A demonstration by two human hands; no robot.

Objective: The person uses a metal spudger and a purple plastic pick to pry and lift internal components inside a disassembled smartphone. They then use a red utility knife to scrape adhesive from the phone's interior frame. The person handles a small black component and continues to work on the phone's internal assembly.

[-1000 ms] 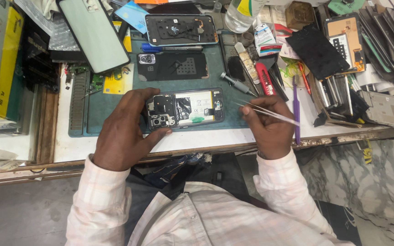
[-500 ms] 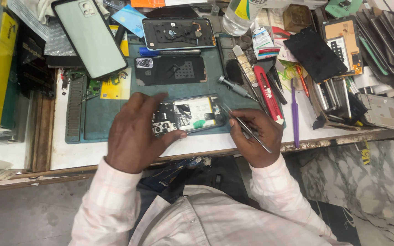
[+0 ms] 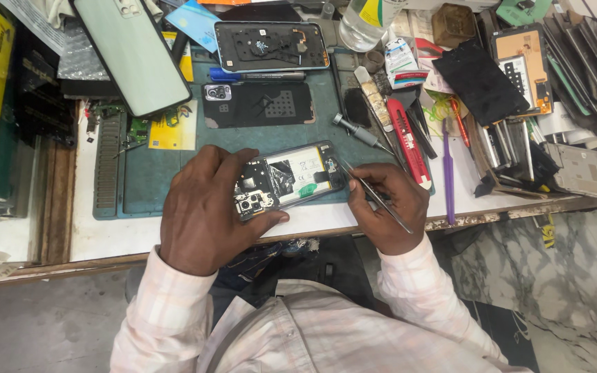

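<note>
Hands [image 3: 209, 207] on phone [image 3: 288, 179] near bench edge [image 3: 326, 231]

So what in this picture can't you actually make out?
- Head view: the left end of the opened phone is covered by the left hand.
- Head view: the tweezers tip on the phone is too small to tell what it touches.
- Head view: the right hand hides the mat edge under it.
- Head view: the pale back cover is cut off by the top edge.
</note>
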